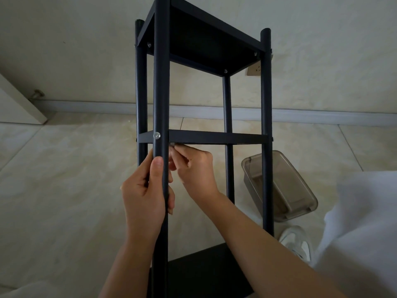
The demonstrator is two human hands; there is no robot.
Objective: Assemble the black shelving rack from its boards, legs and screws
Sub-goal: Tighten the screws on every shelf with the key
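While the left hand (148, 190) wraps the near leg (160, 82) just under the mid board (214, 137), the right hand (193, 166) reaches in behind that leg, fingertips pinched on something small and grey at the board's underside; what it is I cannot tell. This looks like fixing that corner, so the left hand should hold the leg square and steady, and the piece should be started straight by fingers alone so a thread does not cross.

Nearest, a flat black board (206, 269) lies low between the arms. The rack (204, 104) stands on the floor (64, 179), four round matte black legs carrying flat, thin-edged boards. A bright pan-head screw (157, 135) sits in the near leg at mid-board height. To the right, a smoky see-through box (285, 190) with rounded corners rests on glossy pale tiles. Farther up, the top board (199, 39) shows more silvery screw heads at its corners.
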